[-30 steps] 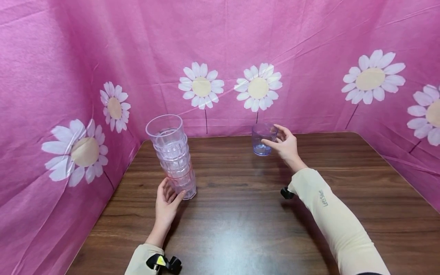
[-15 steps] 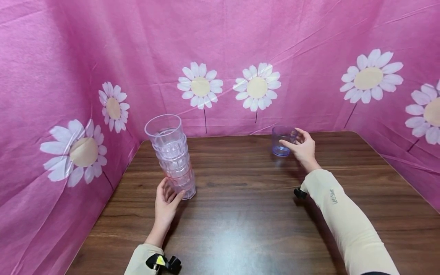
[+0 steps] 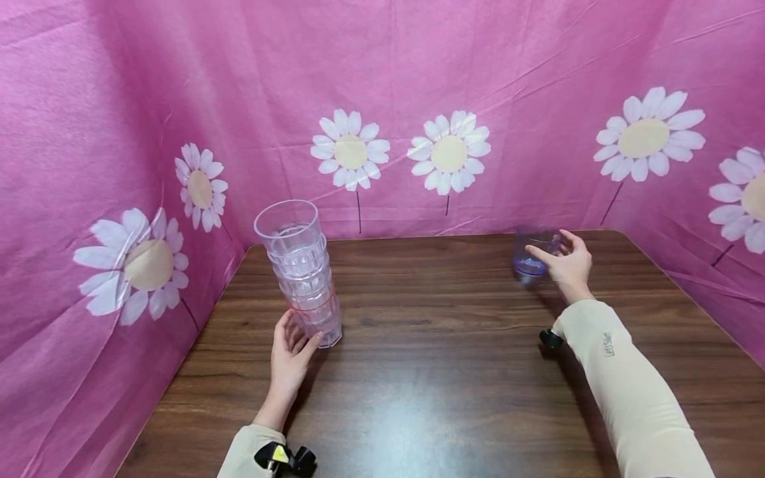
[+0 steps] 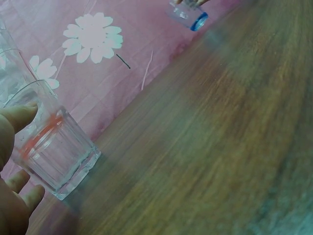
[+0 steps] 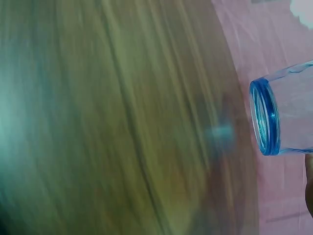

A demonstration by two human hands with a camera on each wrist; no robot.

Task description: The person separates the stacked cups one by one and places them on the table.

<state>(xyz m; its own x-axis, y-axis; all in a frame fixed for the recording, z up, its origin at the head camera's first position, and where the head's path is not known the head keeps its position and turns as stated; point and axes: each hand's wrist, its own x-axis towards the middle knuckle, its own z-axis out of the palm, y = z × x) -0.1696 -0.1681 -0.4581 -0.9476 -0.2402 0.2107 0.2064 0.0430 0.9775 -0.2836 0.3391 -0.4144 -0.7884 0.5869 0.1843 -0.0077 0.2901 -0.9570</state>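
A tall stack of clear, faceted tumblers [image 3: 303, 272] stands on the left part of the table, an orange-red band showing low on it. My left hand [image 3: 290, 352] holds it near the base, thumb and fingers at either side of the bottom tumbler [image 4: 63, 156]. Far to the right, my right hand [image 3: 568, 265] grips a blue-tinted tumbler [image 3: 528, 259] from its right side, thumb in front. In the right wrist view, the thick blue base of this tumbler [image 5: 266, 117] is held off the wood, with a bluish light spot below it.
The brown wood-grain table [image 3: 418, 345] reaches back to a pink cloth [image 3: 394, 79] printed with white daisies, which surrounds it at the back and both sides. Black wrist cameras [image 3: 551, 339] sit on both pale sleeves.
My right hand has carried the blue tumbler steadily to the right along the back of the table. The left hand and the stack have stayed in place.
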